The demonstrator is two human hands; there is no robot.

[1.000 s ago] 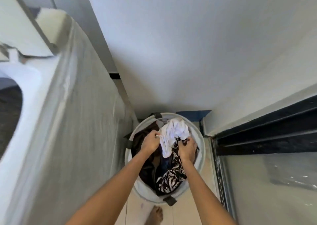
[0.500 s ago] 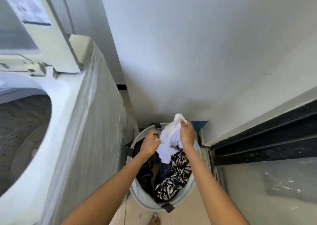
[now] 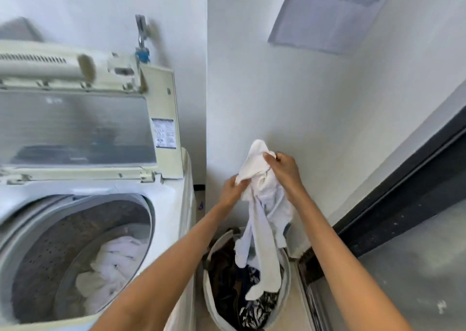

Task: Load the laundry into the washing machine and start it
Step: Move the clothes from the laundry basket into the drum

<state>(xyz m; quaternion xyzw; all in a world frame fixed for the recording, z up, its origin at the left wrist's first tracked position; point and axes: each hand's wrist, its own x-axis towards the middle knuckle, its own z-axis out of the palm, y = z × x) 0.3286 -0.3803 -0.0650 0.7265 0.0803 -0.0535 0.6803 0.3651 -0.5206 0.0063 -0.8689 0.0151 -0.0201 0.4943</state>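
Note:
A white garment (image 3: 262, 219) hangs in the air above the round laundry basket (image 3: 286, 280), its lower end trailing into the basket. My right hand (image 3: 283, 169) grips its top and my left hand (image 3: 230, 190) grips its left edge a little lower. Dark and black-and-white patterned clothes (image 3: 252, 305) lie in the basket. To the left stands the top-loading washing machine (image 3: 166, 204) with its lid (image 3: 75, 126) raised; white laundry (image 3: 113, 272) lies in the drum.
A white wall rises behind the basket, which sits in a narrow gap between the machine and a dark-framed sliding glass door (image 3: 403, 217) on the right. A tap (image 3: 141, 40) sticks out of the wall above the machine.
Both hands have lifted the white garment up out of the basket, well above its rim. My view has tilted up and left, bringing the open drum and lid into sight.

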